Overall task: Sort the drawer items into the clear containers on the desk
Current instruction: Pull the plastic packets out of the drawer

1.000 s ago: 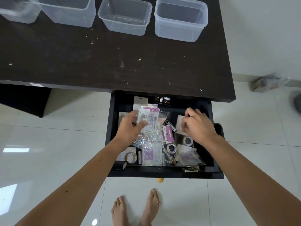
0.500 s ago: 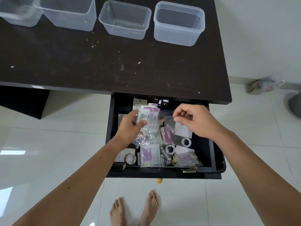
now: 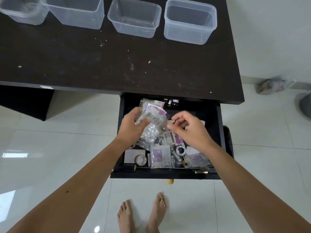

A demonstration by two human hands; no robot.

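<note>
The black drawer [image 3: 165, 174] stands pulled out under the dark desk [image 3: 117, 64]. It holds several clear packets with purple labels [image 3: 159, 157], tape rolls [image 3: 141, 159] and small brown bottles [image 3: 173, 102] at the back. My left hand [image 3: 133, 126] grips a bundle of clear packets [image 3: 151, 118] above the drawer's middle. My right hand [image 3: 188, 130] is right beside it, with thumb and forefinger pinching a small clear packet [image 3: 165, 125] against the bundle. Several clear containers line the desk's far edge; the two on the right [image 3: 134, 31] [image 3: 188, 36] hold nothing.
Two more clear containers [image 3: 25, 19] [image 3: 75, 22] stand at the back left. A black object [image 3: 228, 140] sits by the drawer's right side. On the white tiled floor are a plastic-wrapped bundle [image 3: 274, 84] and my bare feet [image 3: 143, 214].
My right hand lifted a small clear packet out of the drawer's right side and carried it left to the bundle. My left hand rose a little with the bundle.
</note>
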